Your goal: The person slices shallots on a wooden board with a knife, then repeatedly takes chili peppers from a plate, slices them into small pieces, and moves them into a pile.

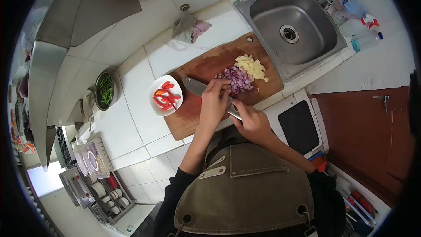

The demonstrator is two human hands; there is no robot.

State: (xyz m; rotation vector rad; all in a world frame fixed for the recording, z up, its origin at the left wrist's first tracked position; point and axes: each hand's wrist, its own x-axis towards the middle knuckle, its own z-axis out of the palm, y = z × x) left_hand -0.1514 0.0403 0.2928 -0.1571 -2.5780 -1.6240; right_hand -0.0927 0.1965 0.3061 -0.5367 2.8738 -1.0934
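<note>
A knife (193, 85) lies slantwise over the wooden cutting board (193, 68), its blade pointing to the far left. My right hand (252, 125) is wrapped round the handle. My left hand (214, 101) crosses over the blade with its fingers bent together, the fingertips at the edge of the chopped shallots (237, 80); what they pinch, if anything, is hidden. Sliced garlic (251, 67) is heaped against the shallots on the far side. On the board's left end, a white bowl (152, 94) holds red chilies (166, 96). A small red bit shows beside my left hand.
A steel sink (267, 22) adjoins the board at right, with bottles (366, 41) beyond it. A cloth (186, 27) hangs on the wall behind. Further left stand a bowl of cut green vegetables (105, 88) and a plastic container (93, 160). The range hood (87, 8) juts out upper left.
</note>
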